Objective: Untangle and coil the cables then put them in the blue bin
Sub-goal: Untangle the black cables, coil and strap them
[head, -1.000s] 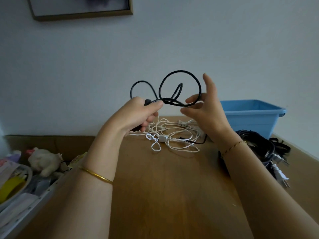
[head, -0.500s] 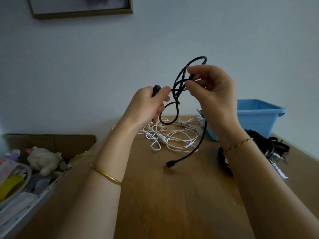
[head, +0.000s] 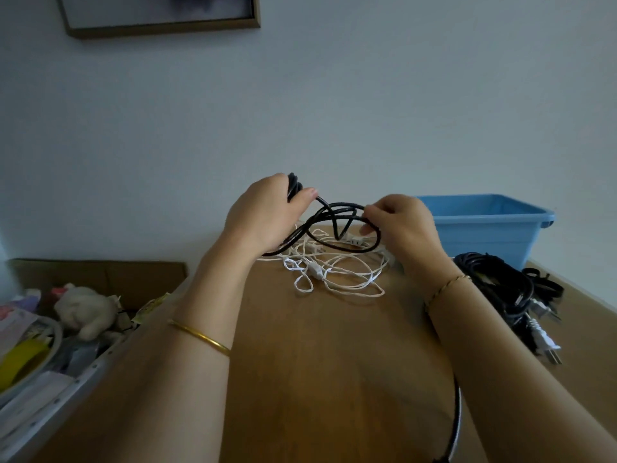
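Above wood table (head: 334,362), L hand (head: 263,215) & R hand (head: 404,225) grip looped black cable (head: 337,212).

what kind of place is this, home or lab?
Most likely a room in a home, not a lab: a framed picture hangs on the plain wall, the work surface is a wooden table, and a stuffed toy lies among clutter beside it.

both hands have dropped from chest height to just above the table. the right hand (head: 402,225), raised with a tall loop half a second ago, now pinches the black cable (head: 334,222) low, its loops flattened sideways between it and the left hand (head: 267,215). the dangling plug end is out of sight.
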`<action>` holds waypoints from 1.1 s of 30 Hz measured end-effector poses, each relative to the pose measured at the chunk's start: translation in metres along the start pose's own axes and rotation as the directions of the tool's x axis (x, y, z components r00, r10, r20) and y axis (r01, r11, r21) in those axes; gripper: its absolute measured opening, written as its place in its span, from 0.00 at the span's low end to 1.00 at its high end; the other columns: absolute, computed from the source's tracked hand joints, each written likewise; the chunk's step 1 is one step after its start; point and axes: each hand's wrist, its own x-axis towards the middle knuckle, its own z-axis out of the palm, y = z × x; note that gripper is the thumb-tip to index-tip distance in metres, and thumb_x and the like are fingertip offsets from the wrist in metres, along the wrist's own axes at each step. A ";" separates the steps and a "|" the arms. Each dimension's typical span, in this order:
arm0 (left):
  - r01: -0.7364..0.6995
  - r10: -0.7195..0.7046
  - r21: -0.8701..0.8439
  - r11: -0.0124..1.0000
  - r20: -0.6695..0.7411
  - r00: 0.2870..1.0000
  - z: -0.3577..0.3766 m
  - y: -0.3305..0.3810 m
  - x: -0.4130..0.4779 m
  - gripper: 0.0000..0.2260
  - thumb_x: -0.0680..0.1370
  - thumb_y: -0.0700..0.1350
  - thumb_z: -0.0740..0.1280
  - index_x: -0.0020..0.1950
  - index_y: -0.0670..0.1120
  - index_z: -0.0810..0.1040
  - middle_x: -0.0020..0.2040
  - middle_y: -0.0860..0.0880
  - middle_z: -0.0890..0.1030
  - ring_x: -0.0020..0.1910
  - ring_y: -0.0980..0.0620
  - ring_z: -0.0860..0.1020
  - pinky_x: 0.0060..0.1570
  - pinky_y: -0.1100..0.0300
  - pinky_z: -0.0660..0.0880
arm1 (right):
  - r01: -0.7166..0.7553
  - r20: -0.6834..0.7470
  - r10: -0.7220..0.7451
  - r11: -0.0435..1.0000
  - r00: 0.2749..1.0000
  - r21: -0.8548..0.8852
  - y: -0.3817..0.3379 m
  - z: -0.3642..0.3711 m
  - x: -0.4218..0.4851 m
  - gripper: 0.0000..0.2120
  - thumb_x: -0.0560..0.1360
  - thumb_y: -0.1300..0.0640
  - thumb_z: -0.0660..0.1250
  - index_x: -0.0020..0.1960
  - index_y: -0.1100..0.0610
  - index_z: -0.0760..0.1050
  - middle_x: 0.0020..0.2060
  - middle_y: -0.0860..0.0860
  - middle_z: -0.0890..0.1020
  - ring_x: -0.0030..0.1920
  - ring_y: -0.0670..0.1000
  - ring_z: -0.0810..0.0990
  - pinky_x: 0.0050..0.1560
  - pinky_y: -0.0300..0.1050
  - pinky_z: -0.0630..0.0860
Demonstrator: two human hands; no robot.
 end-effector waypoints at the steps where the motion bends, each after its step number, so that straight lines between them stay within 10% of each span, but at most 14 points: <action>1: 0.004 -0.002 0.040 0.999 -0.046 0.999 0.000 -0.003 0.001 0.18 0.80 0.55 0.60 0.42 0.40 0.70 0.38 0.43 0.77 0.39 0.40 0.75 0.39 0.51 0.69 | -0.064 0.049 0.062 0.997 0.997 0.044 0.004 0.001 0.000 0.10 0.76 0.61 0.62 0.45 0.68 0.78 0.31 0.55 0.82 0.22 0.42 0.67 0.23 0.34 0.63; 8: 0.041 -0.048 -0.026 0.999 -0.387 0.921 -0.013 -0.012 0.005 0.17 0.80 0.54 0.60 0.44 0.40 0.71 0.43 0.41 0.80 0.42 0.40 0.76 0.43 0.50 0.71 | -0.240 0.347 0.336 0.926 0.875 -0.291 0.038 0.006 0.007 0.05 0.77 0.63 0.60 0.45 0.59 0.75 0.28 0.52 0.73 0.26 0.48 0.69 0.21 0.37 0.67; 15: 0.137 -0.217 -0.187 0.973 -0.532 0.819 -0.032 -0.033 0.009 0.23 0.76 0.58 0.57 0.46 0.38 0.75 0.42 0.39 0.80 0.41 0.36 0.77 0.43 0.44 0.77 | -0.106 0.599 0.591 0.754 0.541 -0.648 0.034 0.015 -0.010 0.10 0.77 0.64 0.64 0.55 0.69 0.77 0.34 0.59 0.82 0.28 0.53 0.79 0.33 0.45 0.80; 19: 0.104 -0.180 -0.245 0.964 -0.313 0.933 -0.020 -0.026 0.007 0.17 0.78 0.55 0.59 0.40 0.42 0.75 0.30 0.48 0.74 0.31 0.43 0.74 0.41 0.45 0.78 | 0.212 0.574 0.316 0.711 0.755 -0.671 0.025 0.019 -0.005 0.10 0.77 0.63 0.61 0.55 0.64 0.79 0.43 0.56 0.79 0.40 0.52 0.77 0.44 0.43 0.75; 22: 0.062 -0.110 -0.327 0.943 -0.130 0.985 -0.009 -0.015 0.003 0.14 0.81 0.49 0.60 0.37 0.47 0.73 0.25 0.51 0.70 0.25 0.50 0.68 0.36 0.51 0.71 | 0.023 0.421 0.050 0.986 0.906 -0.167 0.017 0.022 0.000 0.14 0.78 0.65 0.56 0.57 0.60 0.78 0.47 0.52 0.81 0.49 0.50 0.78 0.51 0.41 0.73; 25: 0.071 -0.078 -0.345 0.936 -0.006 0.997 -0.004 -0.010 0.001 0.14 0.81 0.50 0.60 0.38 0.47 0.74 0.23 0.54 0.69 0.23 0.54 0.67 0.35 0.55 0.68 | -0.179 0.468 -0.021 0.908 0.884 0.379 0.003 0.013 -0.006 0.14 0.80 0.57 0.55 0.58 0.56 0.77 0.49 0.53 0.85 0.54 0.51 0.81 0.59 0.47 0.74; 33: 0.338 -0.155 -0.581 0.740 0.342 0.927 -0.013 0.000 -0.008 0.18 0.83 0.51 0.56 0.40 0.41 0.73 0.21 0.54 0.62 0.19 0.56 0.59 0.22 0.63 0.62 | 0.132 0.329 -0.236 0.942 0.914 0.310 -0.015 0.014 -0.016 0.05 0.78 0.62 0.62 0.47 0.65 0.72 0.34 0.57 0.79 0.42 0.62 0.83 0.47 0.58 0.75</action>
